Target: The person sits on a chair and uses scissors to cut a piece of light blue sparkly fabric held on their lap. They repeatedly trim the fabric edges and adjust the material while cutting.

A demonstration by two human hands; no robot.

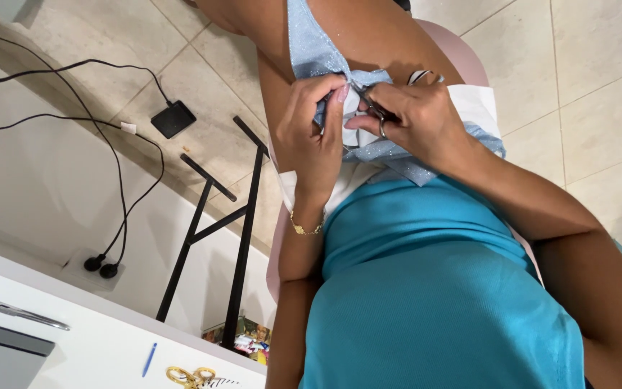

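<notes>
My left hand (311,133), with a gold bracelet on its wrist, pinches a fold of light blue glittery fabric (311,50) backed with a white piece (478,104) over my lap. My right hand (422,119) is closed on small metal scissors (378,119). Their tips lie at the fabric edge, right beside my left fingertips. The fabric runs up across my thigh and hangs down under my right hand. I sit on a pale pink chair (462,54) and wear a teal top (433,288).
A white tabletop (95,346) at the lower left carries a blue pen (150,359) and gold-handled scissors (190,376). Black table legs (242,238) stand beside my left arm. Black cables (120,180) and a black adapter (173,119) lie on the tiled floor.
</notes>
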